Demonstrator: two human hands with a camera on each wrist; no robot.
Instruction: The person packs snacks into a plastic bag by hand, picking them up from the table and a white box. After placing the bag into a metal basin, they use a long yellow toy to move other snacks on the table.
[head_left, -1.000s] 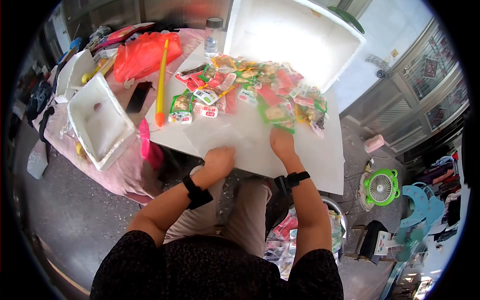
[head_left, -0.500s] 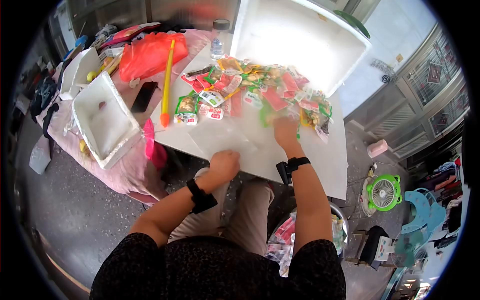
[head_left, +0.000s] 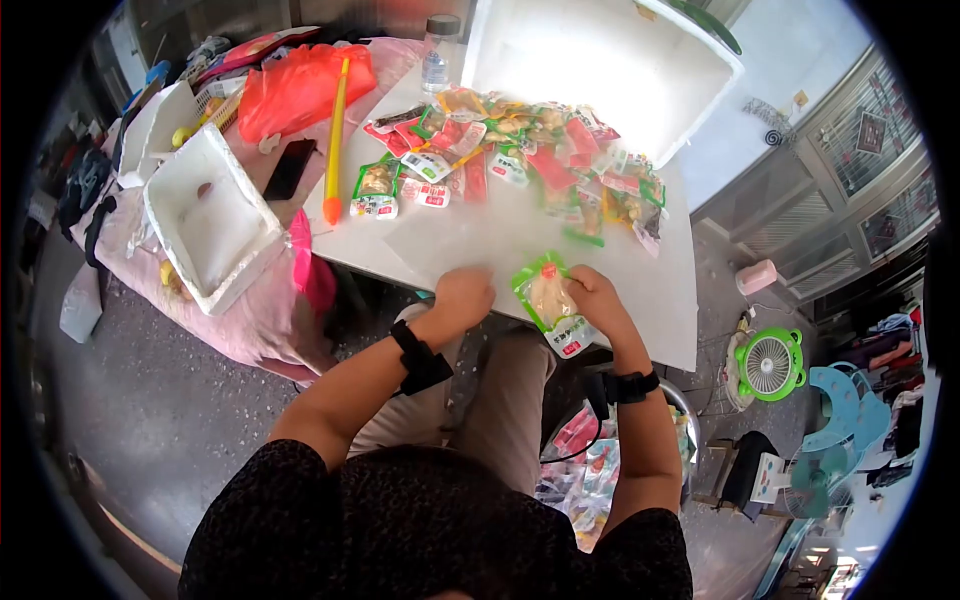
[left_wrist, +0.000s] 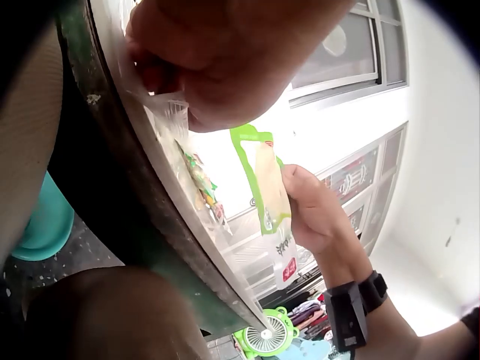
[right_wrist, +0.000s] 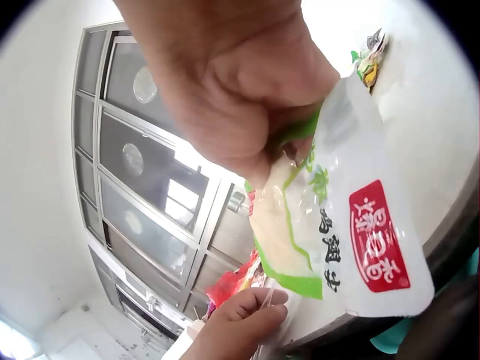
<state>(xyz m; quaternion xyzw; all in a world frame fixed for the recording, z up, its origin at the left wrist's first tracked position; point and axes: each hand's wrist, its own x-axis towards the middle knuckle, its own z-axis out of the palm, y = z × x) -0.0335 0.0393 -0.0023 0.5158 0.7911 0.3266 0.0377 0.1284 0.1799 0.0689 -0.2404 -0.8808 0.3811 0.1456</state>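
Note:
My right hand (head_left: 597, 298) pinches a green-edged snack packet (head_left: 549, 296) by its side, above the front edge of the table. In the right wrist view, the packet (right_wrist: 330, 232) shows a clear window with pale food inside and a red label. My left hand (head_left: 465, 297) is at the table's front edge, left of the packet. Its fingers grip a clear plastic bag (left_wrist: 177, 114), which lies partly on the tabletop. Beyond both hands, a loose pile of snack packets (head_left: 510, 135) in green, red and yellow is spread over the table.
A white foam box (head_left: 590, 70) stands tipped at the back of the table (head_left: 650, 300). A yellow stick (head_left: 338, 140) and a clear bottle (head_left: 437, 60) lie and stand left of the pile. Beside my right leg is a metal basin (head_left: 690, 420) of packets.
My right hand has drawn back from the pile toward me, bringing the green-edged packet out with it. My left hand has stayed near the table edge with the clear bag.

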